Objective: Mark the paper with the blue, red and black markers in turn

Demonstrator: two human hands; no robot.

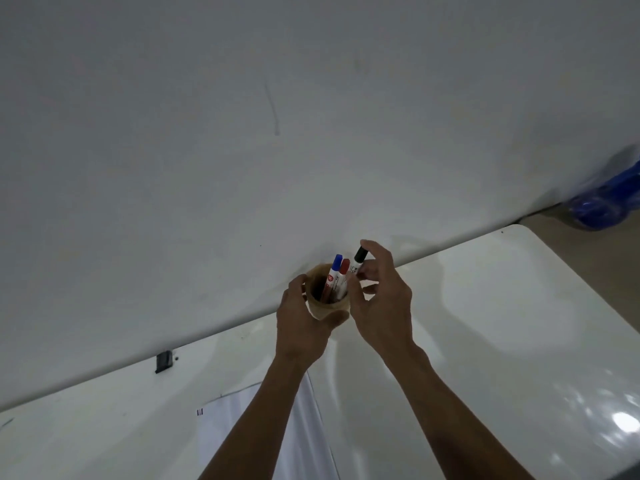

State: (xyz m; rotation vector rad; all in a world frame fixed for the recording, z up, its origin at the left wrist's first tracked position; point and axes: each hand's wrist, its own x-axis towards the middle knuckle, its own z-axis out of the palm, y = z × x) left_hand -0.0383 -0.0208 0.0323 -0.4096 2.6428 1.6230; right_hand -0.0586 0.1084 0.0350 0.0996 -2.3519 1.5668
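Note:
A tan cup (323,308) stands on the white table at its far edge, against the wall. My left hand (301,320) wraps around the cup's left side. Inside it stand a blue-capped marker (334,271) and a red-capped marker (343,271), caps up. My right hand (381,299) pinches a black-capped marker (358,259) just above the cup's right rim, tilted, its lower end hidden behind my fingers. The white paper (221,431) lies near me under my left forearm, with three short marks at its top-left corner.
The glossy white table (502,323) stretches to the right and near. A grey-white wall (277,133) rises right behind the cup. A small black clip (163,361) sits at the table's far edge on the left. A blue plastic object (609,199) lies beyond the right corner.

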